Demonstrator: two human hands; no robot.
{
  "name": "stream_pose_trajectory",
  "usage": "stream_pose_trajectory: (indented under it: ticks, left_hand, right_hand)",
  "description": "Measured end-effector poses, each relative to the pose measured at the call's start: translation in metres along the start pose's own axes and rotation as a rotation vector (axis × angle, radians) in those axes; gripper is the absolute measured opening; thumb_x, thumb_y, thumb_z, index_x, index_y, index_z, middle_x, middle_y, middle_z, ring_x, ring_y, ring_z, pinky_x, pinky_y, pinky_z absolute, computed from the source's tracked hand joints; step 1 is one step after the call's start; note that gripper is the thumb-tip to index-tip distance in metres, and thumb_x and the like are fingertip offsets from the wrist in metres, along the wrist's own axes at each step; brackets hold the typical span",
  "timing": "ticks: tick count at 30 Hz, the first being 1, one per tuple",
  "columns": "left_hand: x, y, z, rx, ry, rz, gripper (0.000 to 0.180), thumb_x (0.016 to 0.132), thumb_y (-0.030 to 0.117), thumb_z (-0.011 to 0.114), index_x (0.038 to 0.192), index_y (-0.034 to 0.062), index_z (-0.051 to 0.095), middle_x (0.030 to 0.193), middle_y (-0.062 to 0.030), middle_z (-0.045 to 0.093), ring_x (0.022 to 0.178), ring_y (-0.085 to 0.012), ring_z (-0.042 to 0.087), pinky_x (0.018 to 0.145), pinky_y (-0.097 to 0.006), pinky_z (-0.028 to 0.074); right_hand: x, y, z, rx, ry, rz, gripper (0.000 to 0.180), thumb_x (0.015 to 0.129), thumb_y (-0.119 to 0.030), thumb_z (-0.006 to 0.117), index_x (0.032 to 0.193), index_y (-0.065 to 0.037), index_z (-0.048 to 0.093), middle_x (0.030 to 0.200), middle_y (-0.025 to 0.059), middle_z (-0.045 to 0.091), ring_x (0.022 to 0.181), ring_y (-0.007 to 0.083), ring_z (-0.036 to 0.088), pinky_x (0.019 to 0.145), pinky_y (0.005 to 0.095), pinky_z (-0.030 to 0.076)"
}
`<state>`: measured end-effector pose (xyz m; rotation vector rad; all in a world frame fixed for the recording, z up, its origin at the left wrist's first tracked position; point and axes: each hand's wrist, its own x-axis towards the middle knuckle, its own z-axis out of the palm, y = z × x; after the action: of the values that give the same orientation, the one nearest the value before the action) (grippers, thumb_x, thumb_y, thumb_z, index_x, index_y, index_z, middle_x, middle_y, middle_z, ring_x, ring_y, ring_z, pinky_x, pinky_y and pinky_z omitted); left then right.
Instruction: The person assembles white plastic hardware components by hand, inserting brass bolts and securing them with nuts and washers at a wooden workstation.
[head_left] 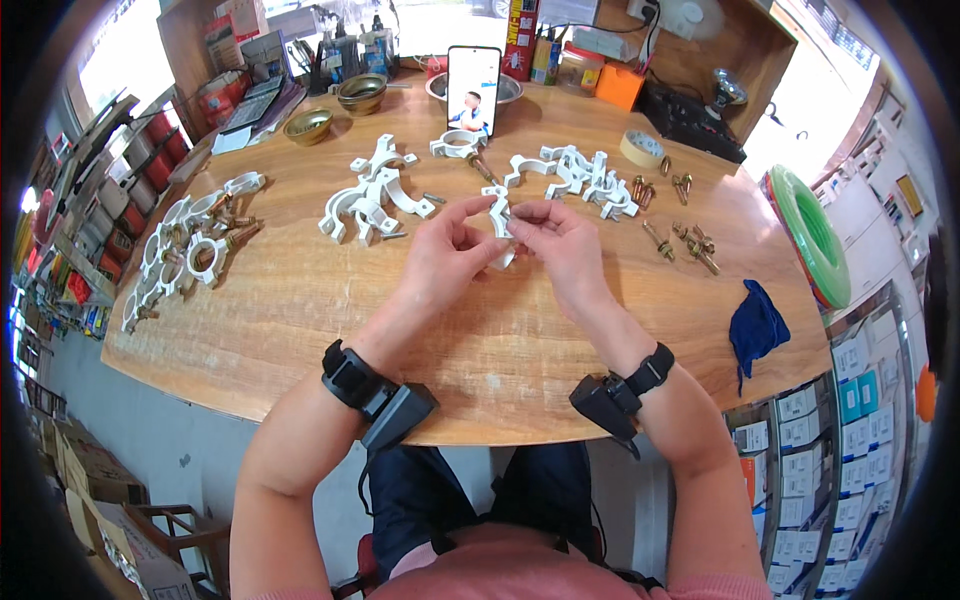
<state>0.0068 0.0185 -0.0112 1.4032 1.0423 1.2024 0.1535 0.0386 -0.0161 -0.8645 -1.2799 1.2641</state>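
Note:
Both my hands meet above the middle of the wooden table (300,310), fingertips pinching a white pipe clamp (499,212). My left hand (440,250) grips its left side and my right hand (568,252) its right side. Fingers cover part of the clamp. Just beyond lies a white clamp ring (458,143) with a brass-coloured anchor bolt (483,168) attached. Loose white clamp halves (375,205) lie left of my hands beside small screws (395,235); another cluster of clamp halves (580,172) lies to the right. Several closed clamp rings with bolts (207,258) sit at the far left.
Brass-coloured anchor bolts (697,250) lie to the right, near a tape roll (642,149) and a dark blue cloth bag (757,322). A propped phone (473,90) and brass bowls (308,126) stand at the back. Green coiled tubing (812,235) hangs beyond the right edge.

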Motion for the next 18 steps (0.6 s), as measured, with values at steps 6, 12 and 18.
stream_pose_trajectory:
  ticks: [6,12,18]
  left_hand:
    - [0.0014,-0.0037,0.0023,-0.017,0.041,0.021,0.044,0.075,0.006,0.061,0.115,0.0022,0.045,0.068,-0.0023,0.057,0.058,-0.0056,0.052,0.048,-0.019,0.045]
    - [-0.0001,-0.0020,0.0004,-0.008,0.016,0.019,0.044,0.075,0.007,0.062,0.115,0.0021,0.045,0.067,-0.0017,0.056,0.057,-0.0052,0.052,0.048,-0.018,0.045]
    - [-0.0021,-0.0001,-0.0008,-0.110,0.030,-0.037,0.043,0.076,0.013,0.061,0.115,0.0029,0.045,0.071,-0.0007,0.056,0.062,-0.0062,0.053,0.052,-0.020,0.044]
  right_hand:
    - [0.0034,-0.0010,-0.0043,0.082,-0.017,0.124,0.020,0.081,-0.017,0.056,0.092,0.000,0.056,0.078,0.0039,0.058,0.066,0.0083,0.053,0.057,0.0217,0.044]
    - [-0.0012,-0.0025,0.0015,-0.051,-0.018,0.067,0.015,0.078,-0.009,0.059,0.089,0.002,0.058,0.076,0.0033,0.059,0.065,0.0076,0.053,0.058,0.0204,0.044]
    - [0.0045,-0.0064,-0.0062,-0.286,0.032,-0.151,0.013,0.071,-0.003,0.061,0.083,0.001,0.060,0.072,0.0042,0.060,0.066,0.0094,0.054,0.058,0.0221,0.044]
